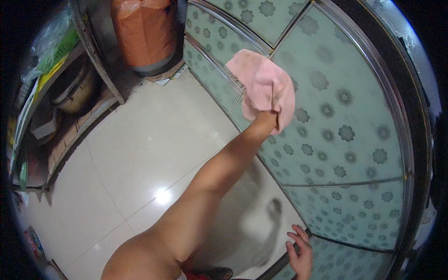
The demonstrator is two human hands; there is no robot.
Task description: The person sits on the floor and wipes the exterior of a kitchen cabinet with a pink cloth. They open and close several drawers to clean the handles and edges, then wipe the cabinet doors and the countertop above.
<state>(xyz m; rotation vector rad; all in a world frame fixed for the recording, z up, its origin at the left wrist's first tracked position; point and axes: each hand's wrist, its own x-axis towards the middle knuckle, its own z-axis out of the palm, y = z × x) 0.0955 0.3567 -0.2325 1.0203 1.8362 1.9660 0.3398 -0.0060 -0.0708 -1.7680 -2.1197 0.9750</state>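
A crumpled pink cloth [267, 82] with faint dark stains lies against the green, flower-patterned cabinet panels [327, 110]. My left arm reaches across to it, and my left hand [268, 101] is inside the cloth, its fingers hidden by the folds. The cloth overlaps the metal trim [224, 66] where several panels meet. Lower right, my right hand [301, 250] holds nothing, its fingers apart and slightly bent. It is near the cabinet's dark bottom edge [309, 232]; whether it touches the panel, I cannot tell.
An orange-covered cylinder [145, 35] with a grey base stands at the far end. Along the left, a low wooden shelf [78, 136] bears a stained pot [78, 91] and plastic bags [52, 38]. Pale glossy floor tiles [140, 150] lie between shelf and cabinet. Dark counter edging [416, 140] curves along the right.
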